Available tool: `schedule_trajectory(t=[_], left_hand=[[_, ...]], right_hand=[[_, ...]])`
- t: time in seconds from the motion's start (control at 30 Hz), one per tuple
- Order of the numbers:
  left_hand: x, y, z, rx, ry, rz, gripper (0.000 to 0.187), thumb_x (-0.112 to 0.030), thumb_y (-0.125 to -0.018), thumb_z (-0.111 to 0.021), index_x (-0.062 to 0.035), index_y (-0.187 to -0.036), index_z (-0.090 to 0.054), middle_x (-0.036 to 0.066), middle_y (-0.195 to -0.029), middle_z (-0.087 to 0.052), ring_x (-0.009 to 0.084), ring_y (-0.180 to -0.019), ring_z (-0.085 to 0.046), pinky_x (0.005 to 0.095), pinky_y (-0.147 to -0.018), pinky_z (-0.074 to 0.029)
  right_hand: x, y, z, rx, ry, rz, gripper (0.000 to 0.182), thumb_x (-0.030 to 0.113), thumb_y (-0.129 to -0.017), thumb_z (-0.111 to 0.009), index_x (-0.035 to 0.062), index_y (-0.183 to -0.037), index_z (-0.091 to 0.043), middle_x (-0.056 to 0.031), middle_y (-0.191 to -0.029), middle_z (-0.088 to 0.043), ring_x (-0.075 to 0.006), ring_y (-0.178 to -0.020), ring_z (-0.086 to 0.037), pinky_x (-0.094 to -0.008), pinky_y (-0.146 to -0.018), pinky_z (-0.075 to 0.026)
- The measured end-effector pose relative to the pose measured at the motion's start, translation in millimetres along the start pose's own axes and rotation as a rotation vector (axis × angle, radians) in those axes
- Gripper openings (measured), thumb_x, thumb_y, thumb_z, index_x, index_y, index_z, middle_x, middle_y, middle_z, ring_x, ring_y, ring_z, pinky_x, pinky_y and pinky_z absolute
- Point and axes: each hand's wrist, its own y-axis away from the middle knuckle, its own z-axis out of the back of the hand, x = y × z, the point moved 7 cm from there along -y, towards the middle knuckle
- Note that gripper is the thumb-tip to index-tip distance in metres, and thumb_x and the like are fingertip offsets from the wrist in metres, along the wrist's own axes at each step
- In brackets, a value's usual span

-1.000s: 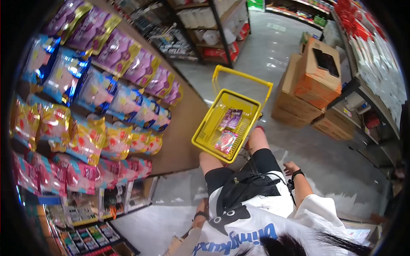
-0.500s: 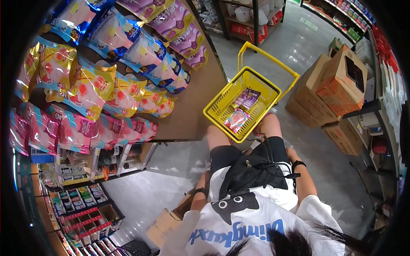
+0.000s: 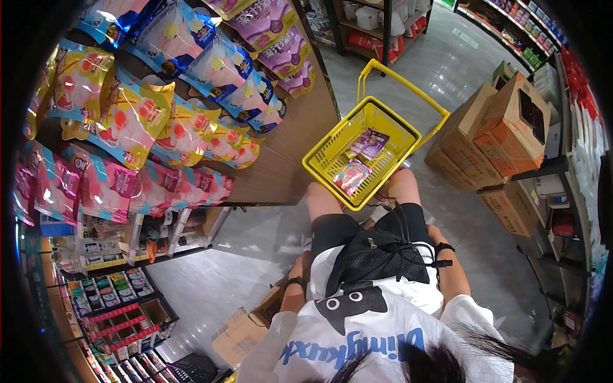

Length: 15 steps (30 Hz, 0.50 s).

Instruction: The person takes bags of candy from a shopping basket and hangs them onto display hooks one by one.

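My left hand point(image 3: 302, 263) hangs low beside my left thigh, with a dark band on the wrist; its fingers are mostly hidden. On the other side, my right hand point(image 3: 435, 235) is down against my right thigh, below a black wristband, and its fingers cannot be made out. Neither hand touches the yellow basket point(image 3: 408, 131), which is in front of my knees with its long handle point(image 3: 412, 89) tilted forward. Inside it lie purple packets point(image 3: 370, 144) and a pink and blue packet point(image 3: 352, 176). A black mesh bag point(image 3: 377, 258) rests on my lap area.
Bagged sweets point(image 3: 137, 118) in blue, yellow, pink and purple packs fill the display at the left. Cardboard boxes point(image 3: 469, 137) are stacked at the right beside a shelf. Another carton point(image 3: 236, 338) sits at the lower left, and a dark shelf point(image 3: 386, 32) stands ahead.
The view has shifted slightly, so the sweets display appears a little further left and up. Both hands stay down by my thighs, and the basket's contents look the same.
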Motion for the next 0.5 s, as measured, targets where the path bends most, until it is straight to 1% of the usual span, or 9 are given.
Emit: schedule_trajectory(t=[0.13, 0.23, 0.33, 0.43, 0.5], left_hand=[[-2, 0, 0, 0.004, -0.013, -0.006, 0.043, -0.034, -0.087, -0.050, -0.0010, -0.114, -0.059, 0.026, -0.116, -0.059, 0.0386, -0.112, -0.055, 0.0417, -0.085, -0.046], [-4, 2, 0, 0.007, -0.026, -0.007, 0.043, -0.033, -0.087, -0.051, -0.0009, -0.114, -0.059, 0.026, -0.116, -0.059, 0.0384, -0.112, -0.055, 0.0416, -0.084, -0.046], [-7, 2, 2, 0.011, -0.034, -0.003, 0.043, -0.033, -0.087, -0.051, -0.0008, -0.114, -0.059, 0.026, -0.116, -0.059, 0.0383, -0.112, -0.056, 0.0416, -0.084, -0.046], [-7, 6, 3, 0.016, -0.045, 0.001, 0.043, -0.033, -0.087, -0.051, -0.0007, -0.114, -0.059, 0.026, -0.116, -0.059, 0.0382, -0.111, -0.056, 0.0415, -0.084, -0.046], [-7, 9, 2, 0.015, -0.058, 0.002, 0.043, -0.033, -0.087, -0.051, -0.0007, -0.114, -0.059, 0.026, -0.116, -0.059, 0.0381, -0.111, -0.056, 0.0415, -0.084, -0.046]], right_hand=[[1, 2, 1, 0.005, 0.028, -0.017, 0.032, 0.019, -0.084, -0.053, -0.0016, -0.106, -0.063, -0.0274, -0.113, -0.059, -0.0400, -0.111, -0.055, -0.0441, -0.089, -0.046], [5, 11, 7, -0.004, -0.014, -0.051, 0.032, 0.020, -0.084, -0.052, -0.0009, -0.106, -0.064, -0.0271, -0.113, -0.059, -0.0400, -0.111, -0.055, -0.0443, -0.089, -0.046], [1, 0, 2, -0.015, 0.041, -0.019, 0.032, 0.021, -0.084, -0.052, -0.0003, -0.105, -0.064, -0.0268, -0.112, -0.059, -0.0399, -0.111, -0.055, -0.0447, -0.089, -0.047], [-6, -2, -1, -0.019, 0.000, -0.032, 0.031, 0.021, -0.084, -0.053, -0.0002, -0.102, -0.065, -0.0266, -0.111, -0.060, -0.0405, -0.110, -0.056, -0.0455, -0.088, -0.047], [-6, -6, -3, -0.021, 0.033, -0.011, 0.031, 0.022, -0.084, -0.053, 0.0000, -0.101, -0.065, -0.0263, -0.110, -0.061, -0.0403, -0.109, -0.056, -0.0455, -0.087, -0.047]])
